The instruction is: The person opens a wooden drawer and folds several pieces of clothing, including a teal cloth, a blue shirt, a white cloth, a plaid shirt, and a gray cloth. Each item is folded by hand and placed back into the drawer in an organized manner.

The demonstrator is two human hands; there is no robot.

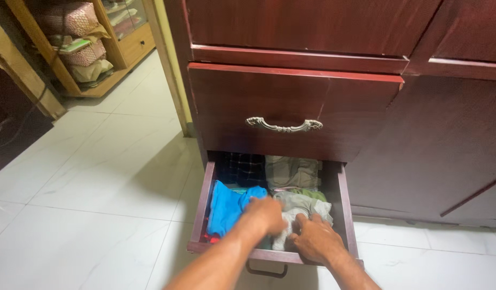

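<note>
Left hand (265, 214): grip closed down on pale grey folded cloth (297, 207), fingers curled into it. Right hand (315, 238): fingers pressed on same cloth, grasp unclear. Left of grips: bright blue crumpled garment (226, 207). Beyond: dark checked fabric (242, 167), olive folded garment (292, 173). All inside open dark red wooden drawer (203, 200), above white tiled floor (87, 215).

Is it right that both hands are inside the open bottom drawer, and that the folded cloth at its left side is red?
Not quite. The head view shows both hands, left and right, inside the open bottom drawer, but the folded cloth at its left side is bright blue, not red.
</note>
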